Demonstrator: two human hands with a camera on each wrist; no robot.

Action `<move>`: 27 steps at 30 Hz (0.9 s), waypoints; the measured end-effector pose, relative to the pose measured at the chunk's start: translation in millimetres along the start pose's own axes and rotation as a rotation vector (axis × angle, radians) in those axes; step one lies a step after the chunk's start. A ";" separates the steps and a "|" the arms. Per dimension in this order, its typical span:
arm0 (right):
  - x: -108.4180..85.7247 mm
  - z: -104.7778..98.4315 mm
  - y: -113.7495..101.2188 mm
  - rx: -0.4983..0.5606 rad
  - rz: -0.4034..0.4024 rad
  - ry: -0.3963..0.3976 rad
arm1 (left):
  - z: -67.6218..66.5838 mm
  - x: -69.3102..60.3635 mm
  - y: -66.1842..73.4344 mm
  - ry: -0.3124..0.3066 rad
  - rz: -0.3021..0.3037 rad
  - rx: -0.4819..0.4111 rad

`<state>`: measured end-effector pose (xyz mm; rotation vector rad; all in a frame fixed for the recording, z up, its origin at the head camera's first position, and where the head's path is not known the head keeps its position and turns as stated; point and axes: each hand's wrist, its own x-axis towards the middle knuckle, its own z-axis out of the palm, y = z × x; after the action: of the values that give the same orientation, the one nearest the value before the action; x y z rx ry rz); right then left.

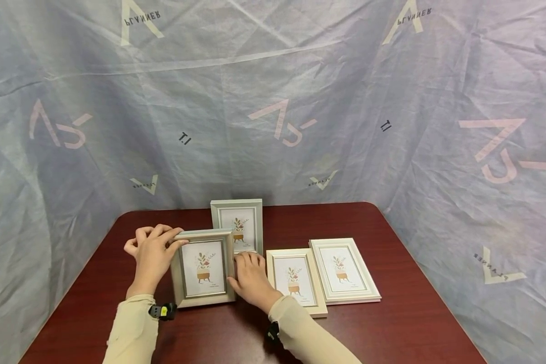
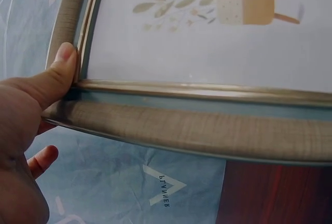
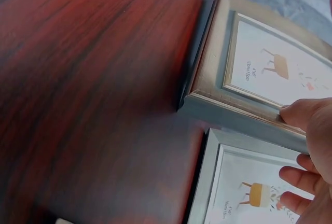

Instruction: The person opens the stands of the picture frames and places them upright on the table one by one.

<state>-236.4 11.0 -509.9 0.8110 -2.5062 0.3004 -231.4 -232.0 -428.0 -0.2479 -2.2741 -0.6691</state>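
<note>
A champagne-coloured picture frame [image 1: 203, 304] stands upright at the left of the table, its plant-pot print facing me. My left hand [image 1: 153, 253] grips its upper left corner; in the left wrist view the thumb [image 2: 65, 60] lies on the front and some fingers are hidden behind. My right hand [image 1: 255, 283] holds its right side, thumb [image 3: 301, 112] on the front border and other fingers bent beside it. Behind stands a silver-grey picture frame [image 1: 258, 222], partly covered by the front frame and my right hand.
To the right, a cream picture frame [image 1: 318, 288] lies face up, partly behind my right forearm. A white picture frame [image 1: 368, 290] lies beside it, apparently on top of another. The dark red table [image 1: 418, 323] ends against a grey printed cloth [image 1: 273, 151].
</note>
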 end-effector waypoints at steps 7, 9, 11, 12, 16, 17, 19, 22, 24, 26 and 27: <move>0.4 1.3 -0.1 -0.008 0.003 -0.004 | -0.2 -2.2 -2.6 -0.002 -0.014 -0.014; 0.3 0.6 -0.5 -0.001 0.003 -0.008 | -1.3 -3.2 -2.9 -0.005 -0.019 -0.013; 0.4 -0.5 -1.0 0.007 0.000 -0.011 | -2.8 -4.4 -3.2 -0.004 -0.021 -0.016; 0.3 -0.9 -1.3 0.011 -0.001 -0.012 | -3.5 -4.9 -3.3 -0.002 -0.022 -0.016; 0.4 -1.8 -1.9 0.011 0.000 -0.017 | -5.6 -6.3 -3.3 0.000 -0.023 -0.020; 0.4 -1.6 -2.0 0.010 0.000 -0.018 | -5.8 -6.5 -3.2 0.000 -0.024 -0.021; 0.1 -1.0 -2.2 0.003 0.001 -0.017 | -6.2 -6.9 -2.7 -0.001 -0.028 -0.022; -0.5 -0.1 -2.3 -0.002 0.001 -0.016 | -6.1 -7.5 -2.4 0.005 -0.030 -0.024; -1.0 0.9 -2.1 -0.010 -0.002 -0.010 | -6.2 -7.6 -2.2 0.008 -0.031 -0.021; -1.2 1.7 -1.6 -0.013 -0.005 -0.001 | -6.2 -7.5 -2.1 0.008 -0.031 -0.022; -1.2 1.8 -1.5 -0.015 -0.008 0.008 | -6.3 -7.2 -1.9 0.007 -0.031 -0.024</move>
<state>-235.3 9.8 -512.0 0.8114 -2.4944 0.2808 -223.2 -236.8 -430.1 -0.2224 -2.2685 -0.7127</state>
